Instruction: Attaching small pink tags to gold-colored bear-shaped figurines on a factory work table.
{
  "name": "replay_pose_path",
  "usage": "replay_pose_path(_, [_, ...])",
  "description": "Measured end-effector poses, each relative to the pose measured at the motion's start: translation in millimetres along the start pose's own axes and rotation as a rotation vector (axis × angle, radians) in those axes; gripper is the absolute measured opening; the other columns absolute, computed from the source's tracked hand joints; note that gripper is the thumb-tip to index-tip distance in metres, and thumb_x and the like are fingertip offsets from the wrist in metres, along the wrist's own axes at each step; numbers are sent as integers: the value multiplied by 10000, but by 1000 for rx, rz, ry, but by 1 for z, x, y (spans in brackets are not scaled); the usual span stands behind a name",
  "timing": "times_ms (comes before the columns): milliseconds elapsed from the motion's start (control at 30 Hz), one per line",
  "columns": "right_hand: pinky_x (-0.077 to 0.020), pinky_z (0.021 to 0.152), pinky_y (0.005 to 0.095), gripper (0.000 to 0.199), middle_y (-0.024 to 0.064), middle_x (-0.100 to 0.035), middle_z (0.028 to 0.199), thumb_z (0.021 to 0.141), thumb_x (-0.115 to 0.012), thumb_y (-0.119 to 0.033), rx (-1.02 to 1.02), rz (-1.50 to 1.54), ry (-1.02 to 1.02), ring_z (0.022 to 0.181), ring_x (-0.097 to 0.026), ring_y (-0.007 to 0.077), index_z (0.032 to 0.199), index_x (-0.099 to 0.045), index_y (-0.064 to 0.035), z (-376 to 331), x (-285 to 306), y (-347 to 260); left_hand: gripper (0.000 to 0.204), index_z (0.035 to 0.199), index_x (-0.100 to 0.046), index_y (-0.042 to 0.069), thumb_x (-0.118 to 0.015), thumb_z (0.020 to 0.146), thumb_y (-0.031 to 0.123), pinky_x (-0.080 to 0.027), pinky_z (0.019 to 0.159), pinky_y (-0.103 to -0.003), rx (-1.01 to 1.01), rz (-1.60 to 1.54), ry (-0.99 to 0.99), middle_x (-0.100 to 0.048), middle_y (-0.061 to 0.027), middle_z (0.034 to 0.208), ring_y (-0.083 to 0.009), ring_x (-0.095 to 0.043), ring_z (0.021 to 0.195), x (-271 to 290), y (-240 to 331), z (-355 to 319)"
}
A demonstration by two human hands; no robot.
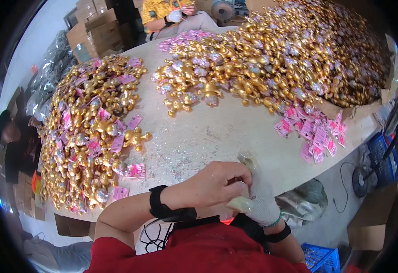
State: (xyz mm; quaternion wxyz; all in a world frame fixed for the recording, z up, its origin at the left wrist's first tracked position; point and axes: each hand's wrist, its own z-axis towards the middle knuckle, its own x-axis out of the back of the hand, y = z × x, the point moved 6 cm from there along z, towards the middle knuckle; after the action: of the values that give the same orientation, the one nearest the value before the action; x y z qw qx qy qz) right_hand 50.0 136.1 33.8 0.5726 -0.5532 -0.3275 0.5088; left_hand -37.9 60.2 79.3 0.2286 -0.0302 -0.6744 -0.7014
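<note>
My left hand [215,182] is bare, with its fingers bent and pressed together against the fingers of my right hand [263,210]. What is pinched in it, if anything, is hidden. A white knit glove [268,214] with a green cuff edge covers my right hand. Its thumb has a pale yellowish covering, and a similar pale tip [246,160] shows above my left fingers. The other right fingers are hidden or blurred. Beyond my hands lies the pale table [194,136], with fine glitter scattered on it.
Gold figures with pink tags form a pile [87,136] on the left and a larger heap [272,54] at the far right. Pink cards [315,134] lie at the right edge. A person in yellow [160,13] sits across the table. Blue crates [383,157] stand at right.
</note>
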Motion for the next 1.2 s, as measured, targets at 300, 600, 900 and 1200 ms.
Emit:
replay_pose_path(300, [-502,706,374,362,134,-606,871,776,-585,-36,-1,-651,5,807,-619,287,1136,-549,-16,6,-3,-6,103,900,-587,53,-633,821,100,-490,654,-343,-177,433,93,-624,-99,769,-260,-619,728,6,-3,-11])
replay_pose_path(600, [-463,647,440,140,144,-595,822,806,-611,-97,362,-1125,30,757,-587,346,935,-579,-52,12,-10,-9,99,863,-598,31,-668,824,90,-498,697,-295,113,64,142,-657,-51,787,-134,-628,774,24,-31,-10])
replay_pose_path(900, [-489,653,401,113,150,-625,815,800,-653,-87,282,-1014,132,744,-611,350,904,-643,-46,20,21,39,204,938,-623,13,-708,800,137,-501,763,-387,-34,766,392,-634,-135,898,-265,-622,857,164,-100,50])
replay_pose_path(1200, [-516,671,407,140,124,-655,855,815,-642,-160,318,-1052,127,774,-641,324,935,-663,-91,20,24,38,355,1095,-537,79,-685,786,170,-499,825,-493,277,904,484,-568,-182,1076,-405,-578,981,187,-169,64])
